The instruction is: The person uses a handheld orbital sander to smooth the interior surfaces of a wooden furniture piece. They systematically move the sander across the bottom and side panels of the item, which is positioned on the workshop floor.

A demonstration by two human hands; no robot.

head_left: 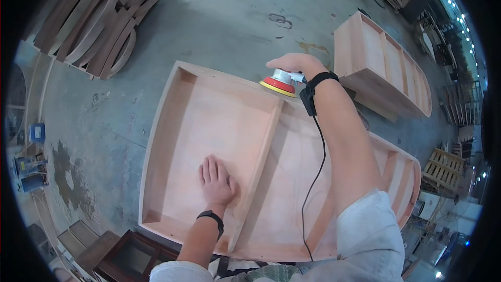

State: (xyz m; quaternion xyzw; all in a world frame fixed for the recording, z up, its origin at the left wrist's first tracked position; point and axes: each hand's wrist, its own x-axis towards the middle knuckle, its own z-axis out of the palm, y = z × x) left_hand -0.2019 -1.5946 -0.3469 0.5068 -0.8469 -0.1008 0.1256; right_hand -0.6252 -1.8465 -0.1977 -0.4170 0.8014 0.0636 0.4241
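A large shelf frame of pale, reddish wood [203, 120] lies flat in front of me, its open side up. My left hand [217, 181] rests with fingers stretched on the back panel of its left compartment, close to the divider [259, 169]. My right hand [297, 62] is wrapped over the top of a round sander [281, 82] with a red and yellow pad. The sander sits at the frame's far edge, near the divider's far end. Whether its pad touches the wood, I cannot tell. A thin black cable [319, 172] runs from a black wristband [313, 91] on my right arm.
Another shelf frame [381, 68] stands on the concrete floor [224, 15] at the far right. Curved wooden parts are stacked [99, 15] at the far left. A dark framed piece [130, 258] lies near my left forearm. A slatted pallet [442, 171] is at right.
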